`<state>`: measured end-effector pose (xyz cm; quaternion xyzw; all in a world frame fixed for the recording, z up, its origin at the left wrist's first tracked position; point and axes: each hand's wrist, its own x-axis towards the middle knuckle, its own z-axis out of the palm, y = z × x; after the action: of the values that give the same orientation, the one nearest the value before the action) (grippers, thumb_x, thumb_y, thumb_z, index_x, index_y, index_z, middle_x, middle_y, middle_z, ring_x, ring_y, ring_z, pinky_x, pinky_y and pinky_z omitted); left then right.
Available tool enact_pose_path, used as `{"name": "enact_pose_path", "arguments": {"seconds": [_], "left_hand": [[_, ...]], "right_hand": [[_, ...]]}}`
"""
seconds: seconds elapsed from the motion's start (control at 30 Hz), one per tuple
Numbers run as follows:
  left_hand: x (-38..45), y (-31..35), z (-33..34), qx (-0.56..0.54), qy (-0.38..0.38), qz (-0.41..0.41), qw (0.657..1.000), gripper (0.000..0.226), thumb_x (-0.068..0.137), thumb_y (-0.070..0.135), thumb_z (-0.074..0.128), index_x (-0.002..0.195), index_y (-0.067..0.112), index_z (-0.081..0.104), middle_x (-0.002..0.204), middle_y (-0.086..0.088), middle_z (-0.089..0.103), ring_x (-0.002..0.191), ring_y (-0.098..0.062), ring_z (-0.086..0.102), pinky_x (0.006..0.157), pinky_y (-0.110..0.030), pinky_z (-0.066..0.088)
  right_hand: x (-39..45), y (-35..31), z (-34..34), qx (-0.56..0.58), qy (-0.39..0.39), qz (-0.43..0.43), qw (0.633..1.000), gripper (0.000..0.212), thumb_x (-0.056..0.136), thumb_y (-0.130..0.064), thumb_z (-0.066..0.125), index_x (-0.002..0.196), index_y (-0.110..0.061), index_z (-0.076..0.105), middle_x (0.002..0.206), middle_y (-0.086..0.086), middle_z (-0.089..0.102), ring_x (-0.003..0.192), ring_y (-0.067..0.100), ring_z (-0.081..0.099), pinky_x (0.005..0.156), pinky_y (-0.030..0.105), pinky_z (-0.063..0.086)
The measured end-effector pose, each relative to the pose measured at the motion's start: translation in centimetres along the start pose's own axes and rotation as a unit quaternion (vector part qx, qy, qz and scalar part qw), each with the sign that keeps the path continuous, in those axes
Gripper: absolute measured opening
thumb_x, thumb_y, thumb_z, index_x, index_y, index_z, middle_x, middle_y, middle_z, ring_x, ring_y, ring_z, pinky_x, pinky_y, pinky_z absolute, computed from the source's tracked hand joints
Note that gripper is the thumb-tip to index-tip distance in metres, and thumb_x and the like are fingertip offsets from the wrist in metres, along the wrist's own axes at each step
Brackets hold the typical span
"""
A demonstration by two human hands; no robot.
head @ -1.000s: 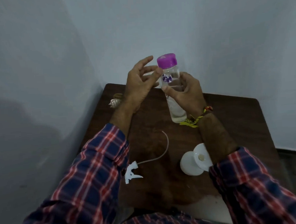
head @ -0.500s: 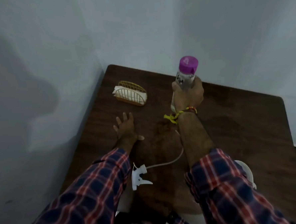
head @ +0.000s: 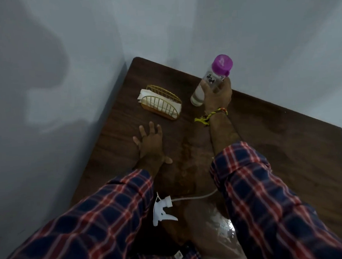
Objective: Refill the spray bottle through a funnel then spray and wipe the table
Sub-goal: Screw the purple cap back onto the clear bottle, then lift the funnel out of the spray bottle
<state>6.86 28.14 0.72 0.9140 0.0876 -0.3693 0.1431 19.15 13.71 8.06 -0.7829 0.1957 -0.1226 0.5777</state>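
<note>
Since half a second ago your right hand point(head: 217, 95) has carried the clear bottle point(head: 209, 83) further toward the far edge of the tabletop point(head: 277, 143); it now sits in the upper middle of the frame, tilted, its purple cap point(head: 222, 64) leaning to the upper right and its base at or just above the wood, which of the two you cannot tell. Your fingers point(head: 205, 87) are curled round the bottle's middle, gripping it. A second ago both hands were at the bottle near the frame's centre; your left hand point(head: 150, 142) has since dropped and stays flat on the tabletop left of centre, fingers spread, thumb out to the right, holding nothing.

The gold wire napkin holder point(head: 161, 103), with white napkins in it, stands near the bottle, to its left and just beyond your left fingertips, apart from both. The white spray trigger head point(head: 162, 211) lies on the wood in the lower middle, just beside your left sleeve point(head: 96, 224), its thin tube point(head: 194, 198) running right until your right sleeve point(head: 270, 199) covers it. That sleeve also hides the lower right of the tabletop. A wet, shiny patch point(head: 224, 224) shows beside it near the bottom edge. A yellow thread band point(head: 211, 115) circles your right wrist.
</note>
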Motion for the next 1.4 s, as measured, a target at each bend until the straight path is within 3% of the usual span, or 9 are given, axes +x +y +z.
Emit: {"name": "enact_pose_path", "arguments": {"seconds": [0.1,0.23,0.4,0.53,0.6,0.7,0.93,1.17,1.4], "left_hand": [[0.3,0.0,-0.1,-0.002,-0.004,-0.001,1.000,0.142,0.061,0.049,0.090,0.157,0.019,-0.011,0.165,-0.008,-0.016,0.149,-0.044,-0.013,0.115,-0.069,0.006],[0.2,-0.1,0.1,0.004,-0.002,0.000,1.000,0.141,0.062,0.050,0.089,0.157,0.019,-0.010,0.165,-0.008,-0.016,0.149,-0.043,-0.014,0.116,-0.069,0.006],[0.3,-0.3,-0.1,0.004,-0.008,0.000,1.000,0.140,0.063,0.049,0.089,0.157,0.020,-0.012,0.165,-0.008,-0.018,0.149,-0.043,-0.015,0.116,-0.069,0.005],[0.2,-0.2,-0.2,-0.007,-0.002,0.003,1.000,0.140,0.063,0.048,0.089,0.157,0.019,-0.009,0.165,-0.007,-0.017,0.149,-0.043,-0.016,0.115,-0.070,0.005],[0.2,-0.3,-0.2,-0.012,-0.001,0.004,1.000,0.140,0.062,0.047,0.090,0.158,0.019,-0.009,0.165,-0.007,-0.017,0.149,-0.042,-0.016,0.115,-0.070,0.004],[0.1,-0.4,-0.1,-0.016,0.005,0.005,1.000,0.140,0.062,0.046,0.090,0.158,0.019,-0.008,0.165,-0.007,-0.017,0.149,-0.042,-0.016,0.116,-0.069,0.004],[-0.4,-0.3,0.1,-0.020,0.033,0.013,0.999,0.131,0.067,0.047,0.087,0.158,0.020,-0.003,0.165,-0.007,-0.015,0.150,-0.041,-0.012,0.116,-0.068,0.005],[-1.7,-0.6,1.6,-0.050,0.082,0.029,0.995,0.100,0.086,0.032,0.075,0.159,0.020,0.007,0.166,-0.008,-0.006,0.152,-0.038,-0.005,0.120,-0.060,0.011],[-5.0,-1.1,4.3,-0.035,0.098,0.047,0.993,0.071,0.095,0.016,0.061,0.156,0.017,0.025,0.163,-0.016,0.015,0.149,-0.040,0.016,0.117,-0.057,0.023]], "right_hand": [[1.8,0.7,0.6,-0.020,-0.029,-0.028,0.999,0.057,0.078,-0.006,0.077,0.130,0.000,0.053,0.124,0.013,0.063,0.113,0.019,0.061,0.094,0.025,0.051],[4.3,1.5,0.8,-0.064,-0.077,-0.082,0.992,0.055,0.081,-0.003,0.074,0.130,0.004,0.050,0.125,0.018,0.061,0.113,0.023,0.058,0.083,0.004,0.047],[5.6,1.5,0.8,-0.093,-0.113,-0.089,0.985,0.052,0.084,-0.008,0.073,0.127,0.006,0.047,0.123,0.018,0.058,0.115,0.026,0.057,0.089,0.012,0.049],[5.4,1.5,0.6,-0.105,-0.117,-0.054,0.986,0.056,0.084,-0.005,0.074,0.129,0.010,0.045,0.117,0.010,0.057,0.105,0.013,0.054,0.080,0.001,0.044],[4.6,1.0,0.3,-0.091,-0.116,-0.022,0.989,0.068,0.082,-0.005,0.075,0.139,0.004,0.038,0.136,0.017,0.050,0.120,0.018,0.050,0.087,0.006,0.046],[2.5,-0.1,-0.5,-0.062,-0.083,0.038,0.994,0.080,0.082,-0.007,0.076,0.147,-0.001,0.030,0.147,0.022,0.040,0.135,0.029,0.043,0.103,0.029,0.047],[-5.8,-2.6,-4.6,-0.064,-0.014,0.091,0.994,0.055,0.092,-0.002,0.060,0.142,0.001,0.037,0.143,0.019,0.048,0.133,0.027,0.046,0.095,0.016,0.035],[-14.1,-3.0,-6.9,-0.027,0.048,0.088,0.995,0.042,0.082,0.001,0.070,0.123,-0.006,0.060,0.121,0.010,0.065,0.113,0.020,0.063,0.094,0.025,0.051],[-22.0,-3.1,-9.6,-0.035,-0.062,0.054,0.996,0.039,0.087,-0.007,0.069,0.125,-0.011,0.059,0.124,0.003,0.065,0.114,0.011,0.060,0.097,0.026,0.051]]}}
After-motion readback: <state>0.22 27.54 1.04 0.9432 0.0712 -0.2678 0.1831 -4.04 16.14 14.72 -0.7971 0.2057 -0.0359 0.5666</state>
